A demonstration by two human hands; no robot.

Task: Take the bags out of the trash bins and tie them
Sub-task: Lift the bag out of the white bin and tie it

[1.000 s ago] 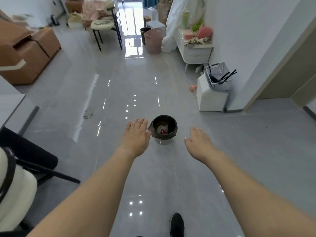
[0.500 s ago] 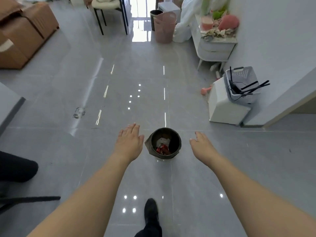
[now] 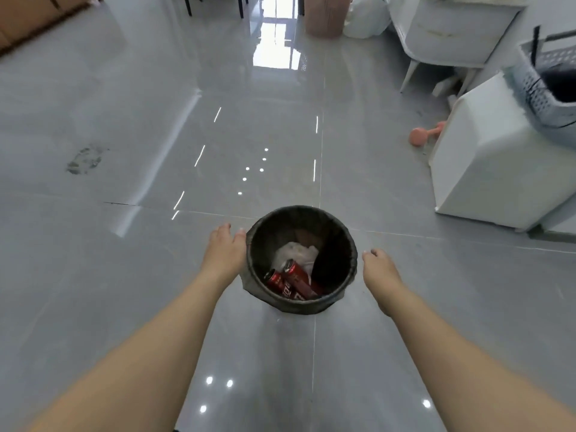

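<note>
On the floor dead ahead: left hand (image 3: 223, 249) open, fingers at the bin (image 3: 300, 260) rim's left side, looks touching. Right hand (image 3: 378, 269) loosely curled, empty, just beside the rim's right side, a small gap showing. Left is nearer. Bin upright, mouth up, between both hands; dark bag (image 3: 249, 283) folded over the rim, red cans (image 3: 291, 280) and white scrap inside. Bag edge lies inward and down from both hands. Versus half a second ago: hands were short of the bin and wider apart; now they flank it.
</note>
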